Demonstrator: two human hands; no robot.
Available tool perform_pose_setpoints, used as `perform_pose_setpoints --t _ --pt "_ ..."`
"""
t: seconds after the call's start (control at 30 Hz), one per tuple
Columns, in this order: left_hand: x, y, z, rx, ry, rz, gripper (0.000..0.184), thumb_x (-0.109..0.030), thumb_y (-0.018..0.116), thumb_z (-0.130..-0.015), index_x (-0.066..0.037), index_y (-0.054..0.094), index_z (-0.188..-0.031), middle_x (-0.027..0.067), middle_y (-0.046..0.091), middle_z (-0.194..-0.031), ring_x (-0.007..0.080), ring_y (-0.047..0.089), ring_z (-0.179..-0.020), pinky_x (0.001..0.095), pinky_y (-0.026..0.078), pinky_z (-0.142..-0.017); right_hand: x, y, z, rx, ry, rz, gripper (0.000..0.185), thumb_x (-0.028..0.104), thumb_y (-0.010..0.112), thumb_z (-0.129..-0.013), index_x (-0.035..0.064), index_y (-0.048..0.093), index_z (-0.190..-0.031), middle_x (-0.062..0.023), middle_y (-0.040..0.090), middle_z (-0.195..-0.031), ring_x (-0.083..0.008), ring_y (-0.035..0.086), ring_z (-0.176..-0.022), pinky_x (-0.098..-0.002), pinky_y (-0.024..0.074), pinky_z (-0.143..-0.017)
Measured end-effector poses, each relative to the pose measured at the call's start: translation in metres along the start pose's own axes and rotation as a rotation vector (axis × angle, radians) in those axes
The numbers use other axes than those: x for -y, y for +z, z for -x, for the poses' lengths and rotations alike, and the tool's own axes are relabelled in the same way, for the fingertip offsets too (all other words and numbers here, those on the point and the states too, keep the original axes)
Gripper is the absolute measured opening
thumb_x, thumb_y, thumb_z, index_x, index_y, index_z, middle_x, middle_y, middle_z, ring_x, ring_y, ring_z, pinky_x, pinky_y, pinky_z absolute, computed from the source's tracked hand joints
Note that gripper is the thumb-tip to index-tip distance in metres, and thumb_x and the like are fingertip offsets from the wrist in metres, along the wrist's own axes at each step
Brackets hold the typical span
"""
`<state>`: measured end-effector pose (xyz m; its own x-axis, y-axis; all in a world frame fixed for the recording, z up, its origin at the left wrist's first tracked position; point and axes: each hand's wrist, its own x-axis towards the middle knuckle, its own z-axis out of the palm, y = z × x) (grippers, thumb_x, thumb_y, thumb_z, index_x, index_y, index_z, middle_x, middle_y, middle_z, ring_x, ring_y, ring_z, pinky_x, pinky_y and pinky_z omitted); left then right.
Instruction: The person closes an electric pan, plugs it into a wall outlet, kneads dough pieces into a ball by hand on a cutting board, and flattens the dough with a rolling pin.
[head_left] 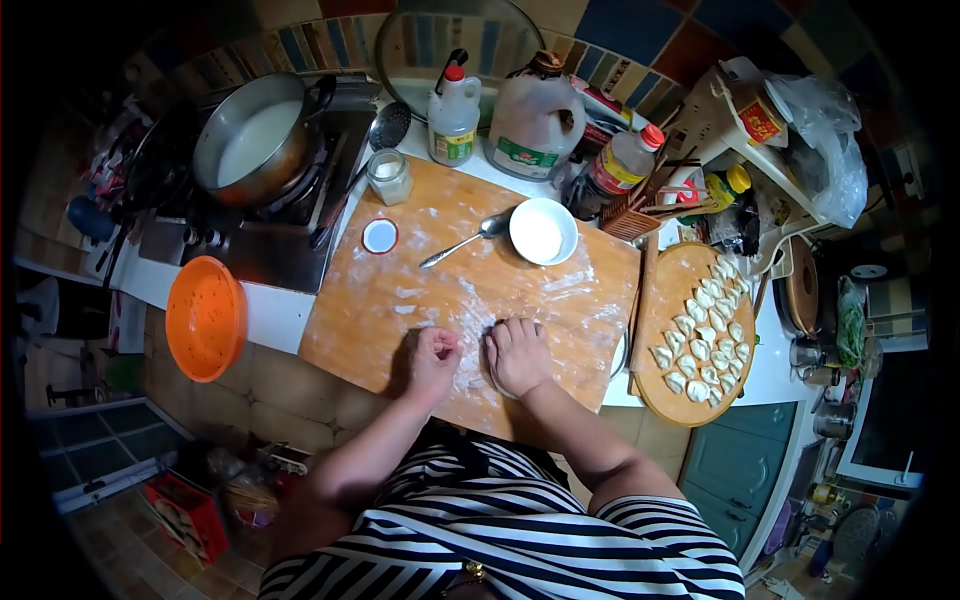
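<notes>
My left hand (435, 360) rests on the floured wooden board (340, 310) with its fingers curled in. Whatever it may hold is hidden. Beside it, my right hand (518, 355) lies palm down, fingers stretched flat on the board. A pale edge shows by its palm, but I cannot tell what is under it. White flour smears spread around both hands. Farther up the board are a white bowl (543, 232) with white powder inside, a metal spoon (465, 243) leaning toward it, and a red-rimmed jar lid (380, 236).
A round board (660, 393) bearing several dumplings (700, 340) is at the right, with a rolling pin (645, 300) along its left side. An orange basin (205, 320) sits at the left, below the stove pot (250, 140). Bottles (537, 120) and a glass jar (389, 178) line the back.
</notes>
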<state>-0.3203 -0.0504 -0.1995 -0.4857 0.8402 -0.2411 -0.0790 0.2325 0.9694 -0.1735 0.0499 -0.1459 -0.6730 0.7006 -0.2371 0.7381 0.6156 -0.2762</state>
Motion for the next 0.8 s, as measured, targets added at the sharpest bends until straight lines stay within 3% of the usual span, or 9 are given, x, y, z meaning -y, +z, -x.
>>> perform_pose_setpoints --t 0.1,0.13,0.23,0.4,0.57,0.67,0.77,0.8 --pt "0.002 -0.012 -0.005 -0.025 -0.045 0.07 0.027 0.008 0.064 -0.085 -0.004 0.053 -0.106 0.004 0.062 -0.096 0.0113 0.061 -0.09 0.0244 0.049 -0.082 -0.002 0.009 -0.003 -0.282 -0.074 0.053 0.046 0.036 0.05 -0.095 0.0084 0.051 -0.132 -0.0151 0.048 -0.14 -0.0321 0.04 -0.133 -0.0536 0.0226 -0.114" --pt "0.004 -0.015 -0.006 -0.027 -0.037 0.091 0.026 0.008 0.064 -0.085 -0.004 0.054 -0.106 0.0038 0.062 -0.096 0.0112 0.061 -0.09 0.0243 0.049 -0.081 -0.002 0.01 -0.006 -0.153 -0.039 0.075 0.06 0.041 0.045 -0.097 0.0114 0.035 -0.148 -0.0131 0.034 -0.153 -0.0317 0.023 -0.145 -0.0545 0.0096 -0.119" --pt "-0.004 -0.023 -0.014 -0.041 -0.04 0.11 0.024 0.008 0.062 -0.085 -0.003 0.055 -0.105 0.0038 0.062 -0.095 0.011 0.061 -0.089 0.0239 0.048 -0.081 -0.002 0.009 -0.014 -0.128 -0.045 0.101 0.061 0.044 0.037 -0.099 0.0131 0.031 -0.152 -0.0114 0.031 -0.156 -0.0315 0.022 -0.147 -0.055 0.008 -0.12" --pt "-0.011 -0.023 -0.026 -0.071 0.033 0.122 0.022 0.009 0.059 -0.085 -0.003 0.056 -0.103 0.0034 0.062 -0.093 0.0102 0.059 -0.085 0.0231 0.048 -0.078 -0.002 0.001 -0.026 -0.066 -0.006 0.151 0.063 0.046 0.036 -0.099 0.0145 0.028 -0.153 -0.0106 0.028 -0.158 -0.0294 0.02 -0.148 -0.0554 0.005 -0.12" --pt "-0.017 -0.02 -0.012 0.006 0.029 0.128 0.023 0.008 0.06 -0.085 -0.004 0.056 -0.104 0.0032 0.062 -0.093 0.0091 0.059 -0.084 0.0226 0.048 -0.076 -0.002 0.004 -0.026 -0.166 0.001 0.14 0.066 0.049 0.038 -0.098 0.0157 0.027 -0.154 -0.0092 0.026 -0.16 -0.0291 0.018 -0.149 -0.0569 0.0044 -0.12" --pt "-0.014 -0.014 -0.002 0.082 0.009 0.125 0.021 0.005 0.061 -0.087 -0.004 0.056 -0.105 0.004 0.062 -0.095 0.0107 0.061 -0.084 0.025 0.051 -0.075 -0.016 0.011 -0.026 -0.299 -0.049 -0.117 0.059 0.044 0.041 -0.099 0.0128 0.037 -0.149 -0.0143 0.032 -0.156 -0.0325 0.024 -0.146 -0.0528 0.0126 -0.12" --pt "-0.008 -0.01 0.001 0.201 -0.195 0.194 0.02 -0.001 0.062 -0.091 -0.004 0.055 -0.11 0.0051 0.062 -0.097 0.0147 0.063 -0.086 0.0289 0.054 -0.074 -0.063 0.018 -0.033 -0.555 0.091 -0.881 0.046 0.038 0.044 -0.1 0.0068 0.055 -0.132 -0.0213 0.05 -0.138 -0.0362 0.043 -0.133 -0.0464 0.0325 -0.112" --pt "-0.02 -0.008 0.002 0.233 -0.316 0.202 0.021 -0.004 0.061 -0.092 -0.005 0.055 -0.112 0.0056 0.062 -0.097 0.0166 0.064 -0.088 0.0304 0.056 -0.074 -0.066 0.001 -0.019 -0.587 0.246 -0.801 0.042 0.036 0.045 -0.1 0.0039 0.06 -0.123 -0.0233 0.056 -0.125 -0.0385 0.051 -0.122 -0.0456 0.0393 -0.105"
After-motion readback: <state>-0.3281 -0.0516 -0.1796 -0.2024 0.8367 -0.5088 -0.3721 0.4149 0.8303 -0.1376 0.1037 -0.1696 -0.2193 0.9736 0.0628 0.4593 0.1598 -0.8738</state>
